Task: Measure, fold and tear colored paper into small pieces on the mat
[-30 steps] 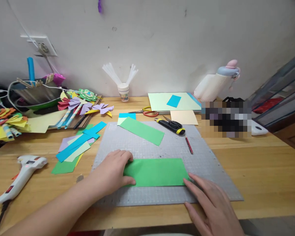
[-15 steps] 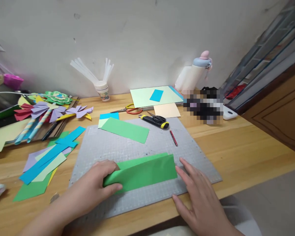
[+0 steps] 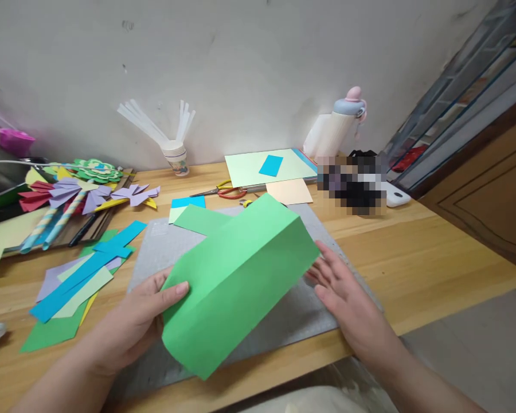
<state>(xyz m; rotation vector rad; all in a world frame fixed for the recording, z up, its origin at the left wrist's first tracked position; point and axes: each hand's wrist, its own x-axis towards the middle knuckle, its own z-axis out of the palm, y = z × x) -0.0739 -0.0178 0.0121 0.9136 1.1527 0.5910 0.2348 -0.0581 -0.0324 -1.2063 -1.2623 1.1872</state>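
Note:
A large green paper sheet (image 3: 236, 275) with a lengthwise crease is lifted off the grey cutting mat (image 3: 155, 252) and tilted toward me. My left hand (image 3: 137, 318) pinches its left edge, thumb on top. My right hand (image 3: 341, 287) is at the sheet's right end with fingers spread, touching or just under that edge. A second, lighter green strip (image 3: 193, 219) lies flat on the mat behind the raised sheet.
Blue, lilac and green paper strips (image 3: 77, 275) lie left of the mat. Folded paper flowers (image 3: 86, 192) sit further left. Scissors (image 3: 221, 190), a cup of white sticks (image 3: 175, 156), pale sheets (image 3: 266, 166) and a bottle (image 3: 344, 120) stand at the back. The table edge (image 3: 477, 287) runs right.
The green sheet was folded flat on the mat; now it is unfolded and raised in my left hand. My right hand moved from the mat to its right end. The view swung right.

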